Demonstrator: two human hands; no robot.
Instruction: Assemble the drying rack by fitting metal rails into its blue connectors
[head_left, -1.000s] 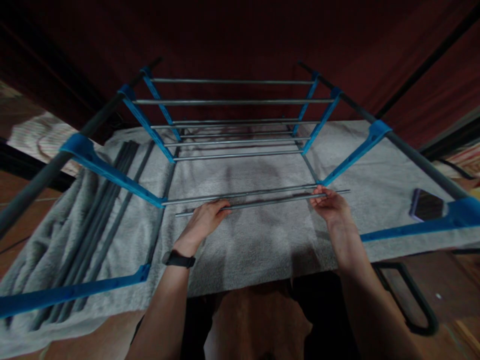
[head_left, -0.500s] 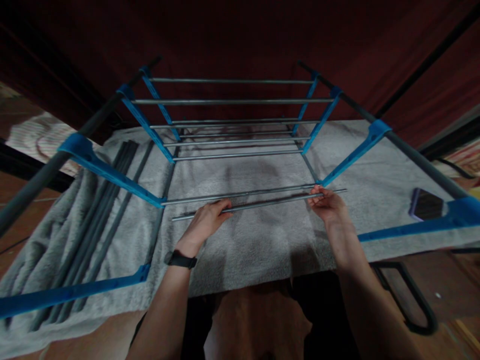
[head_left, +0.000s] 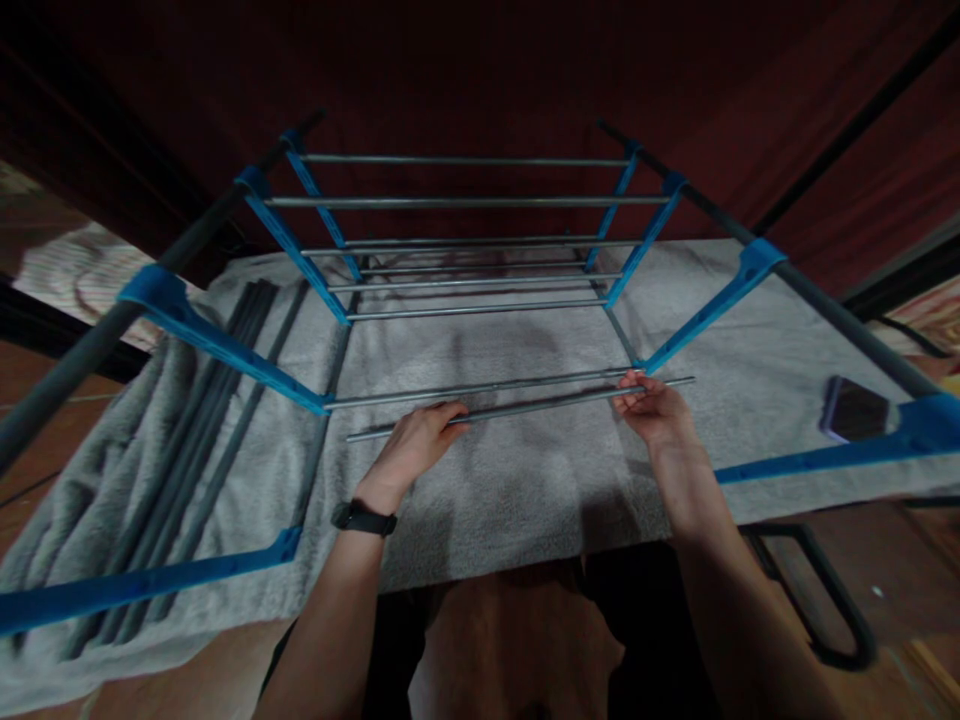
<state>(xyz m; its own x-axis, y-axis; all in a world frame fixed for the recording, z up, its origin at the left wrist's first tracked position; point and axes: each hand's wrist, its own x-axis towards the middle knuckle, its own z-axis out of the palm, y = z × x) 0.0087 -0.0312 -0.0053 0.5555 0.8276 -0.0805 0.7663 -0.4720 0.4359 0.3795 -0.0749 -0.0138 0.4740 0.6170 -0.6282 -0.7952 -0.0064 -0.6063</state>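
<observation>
Because the loose rod (head_left: 540,405) is long, we see the left hand (head_left: 422,438) gripping at nine o'clock, right hand (head_left: 652,408) at three — likely for balance — just six-o'clock-side of the fixed crossbar (head_left: 525,382).

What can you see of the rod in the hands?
The rod is thin, straight and grey, apparently metal. It runs crosswise, right end higher in view, just this side of the closest crossbar. The left hand and right hand hold it, both ends sticking out past them. Whether it touches the grey cloth below is unclear.
</observation>
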